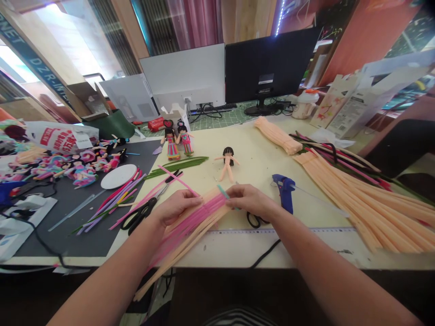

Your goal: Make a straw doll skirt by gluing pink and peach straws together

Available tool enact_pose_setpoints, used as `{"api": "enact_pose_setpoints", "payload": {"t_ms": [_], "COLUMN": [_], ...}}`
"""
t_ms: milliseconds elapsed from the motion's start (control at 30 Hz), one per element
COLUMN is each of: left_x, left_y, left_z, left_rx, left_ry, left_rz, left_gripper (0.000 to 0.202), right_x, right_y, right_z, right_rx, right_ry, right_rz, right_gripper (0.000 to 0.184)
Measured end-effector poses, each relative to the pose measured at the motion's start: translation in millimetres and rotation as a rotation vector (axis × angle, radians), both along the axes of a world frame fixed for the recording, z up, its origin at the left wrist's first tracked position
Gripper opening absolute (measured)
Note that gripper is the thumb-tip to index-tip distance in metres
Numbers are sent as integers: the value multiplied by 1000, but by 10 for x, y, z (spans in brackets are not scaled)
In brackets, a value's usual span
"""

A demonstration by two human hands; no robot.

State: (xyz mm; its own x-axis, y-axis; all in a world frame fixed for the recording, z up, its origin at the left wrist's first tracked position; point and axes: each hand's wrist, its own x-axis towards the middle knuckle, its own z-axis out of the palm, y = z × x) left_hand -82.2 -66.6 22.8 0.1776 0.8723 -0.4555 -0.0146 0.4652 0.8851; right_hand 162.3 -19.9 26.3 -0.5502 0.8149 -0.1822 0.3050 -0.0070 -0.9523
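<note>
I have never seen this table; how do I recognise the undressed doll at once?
From the black monitor, come forward to the right hand. The undressed doll is just beyond it. Unlike the two dressed dolls left of it, its body is plain peach.

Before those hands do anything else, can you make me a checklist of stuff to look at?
1. Left hand on the pink and peach strips: ok.
2. Right hand holding the blue-green strip: ok.
3. All strip ends over the table: not ok, some peach ones stick out past its front edge.
4. Glue gun lying apart from both hands: ok.
5. Glue gun cool: cannot tell from a picture.
6. Black-handled scissors well away from the left arm: not ok, they lie close beside it.
</note>
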Motion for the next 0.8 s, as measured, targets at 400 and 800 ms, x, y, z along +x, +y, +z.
{"api": "enact_pose_setpoints", "payload": {"t_ms": [400, 800], "left_x": [-11, 102], "left_y": [12, -48], "left_z": [-94, -81], "left_rx": [-1, 5], "left_ry": [-16, 1], "left_rz": [36, -10], "left_gripper": [34, 34], "right_x": [-10, -56], "right_y": [0, 46], "right_z": [-38, -83], "right_rx": [-5, 115], "right_ry": [-1, 1], "right_rz": [-39, -39], "right_gripper": [7, 21]}}
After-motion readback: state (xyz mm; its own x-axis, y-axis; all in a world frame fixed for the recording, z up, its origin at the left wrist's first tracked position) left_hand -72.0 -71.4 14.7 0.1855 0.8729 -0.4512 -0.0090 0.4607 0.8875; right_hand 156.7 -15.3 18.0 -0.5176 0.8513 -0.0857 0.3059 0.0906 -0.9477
